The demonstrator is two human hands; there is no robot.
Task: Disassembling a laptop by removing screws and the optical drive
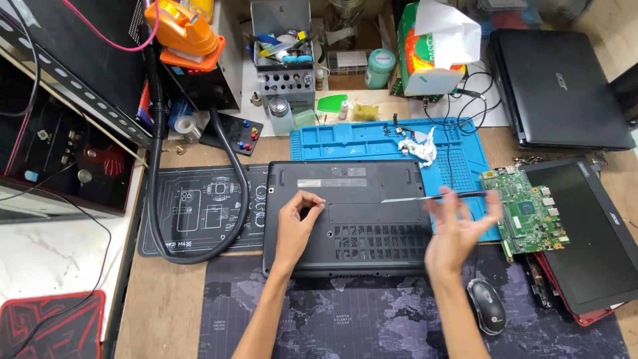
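Cluttered wooden workbench (166, 312): black laptop (345, 216) lies underside up, centre, on dark mats. Left hand (296, 223) rests on it, fingers curled. Right hand (458, 223), blurred, pinches a thin tool (425, 197); blue mat (372, 141) lies beyond.

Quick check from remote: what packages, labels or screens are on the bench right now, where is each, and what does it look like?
Tissue box: back centre, green and orange, white tissue sticking out.
Label strip: grey rectangle on the upturned black laptop's base, near its back edge.
Round tub: left of the tissue box, teal.
Screen: far right, dark, unlit, beside the green circuit board.
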